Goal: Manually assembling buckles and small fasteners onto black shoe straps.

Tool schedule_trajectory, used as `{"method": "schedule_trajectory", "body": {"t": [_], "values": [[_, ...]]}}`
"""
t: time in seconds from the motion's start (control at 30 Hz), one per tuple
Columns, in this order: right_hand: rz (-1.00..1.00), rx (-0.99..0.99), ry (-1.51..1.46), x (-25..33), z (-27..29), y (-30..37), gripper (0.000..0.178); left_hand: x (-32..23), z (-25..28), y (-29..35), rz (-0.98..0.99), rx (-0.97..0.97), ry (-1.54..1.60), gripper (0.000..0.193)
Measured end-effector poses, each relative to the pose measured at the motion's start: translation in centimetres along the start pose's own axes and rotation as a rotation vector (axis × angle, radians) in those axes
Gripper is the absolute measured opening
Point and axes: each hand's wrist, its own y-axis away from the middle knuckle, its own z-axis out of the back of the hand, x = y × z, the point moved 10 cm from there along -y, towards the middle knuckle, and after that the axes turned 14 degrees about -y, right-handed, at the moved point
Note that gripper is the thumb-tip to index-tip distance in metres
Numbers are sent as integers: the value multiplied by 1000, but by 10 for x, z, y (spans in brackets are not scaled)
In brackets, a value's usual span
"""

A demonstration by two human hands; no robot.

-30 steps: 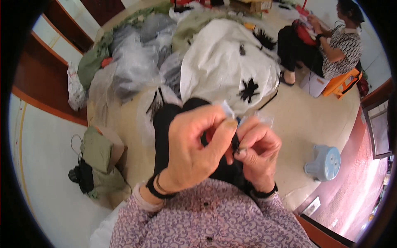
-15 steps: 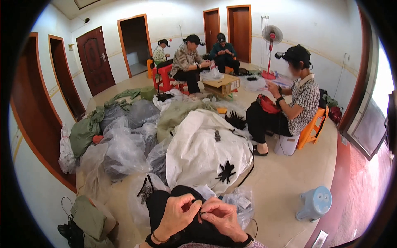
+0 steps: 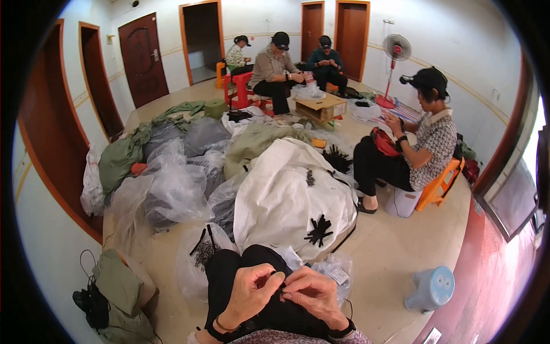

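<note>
Over my black trouser legs, both hands meet at a small dark piece, mostly covered by my fingers; its kind is too small to make out. My left hand is closed, thumb against curled index finger. Thumb and fingers of my right hand pinch at the same spot from the other side. Just ahead, a bundle of short black strips lies on a large white sack. Beside my left knee, a clear bag contains small dark grey metallic bits.
Clear plastic bags and green sacks are heaped to the left. A blue stool stands at the right. A person sits on the right; others work farther back near a cardboard box and a fan.
The view has tipped down and shifted slightly, so the room sits higher and farther right. My hands stay together at the small dark piece, with slight finger movement.
</note>
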Motion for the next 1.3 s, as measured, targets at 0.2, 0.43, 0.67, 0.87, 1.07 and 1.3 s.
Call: {"method": "schedule_trajectory", "body": {"t": [0.2,0.43,0.67,0.87,1.07,1.3], "values": [[0,43,104,1,-14,-8,19,11,3,7,55,1,82,24],[-44,-24,266,-9,-12,-12,19,14,16,8,66,-56,-22,26],[90,39,366,11,-16,-40,18,7,21,-13,-24,-162,57,23],[45,-91,29,-10,7,-33,22,20,5,-19,13,-113,328,24],[142,-36,124,5,0,-22,18,16,-4,-10,77,-55,412,22],[185,-107,-23,8,5,-14,14,2,-10,-10,81,11,419,23]]}}
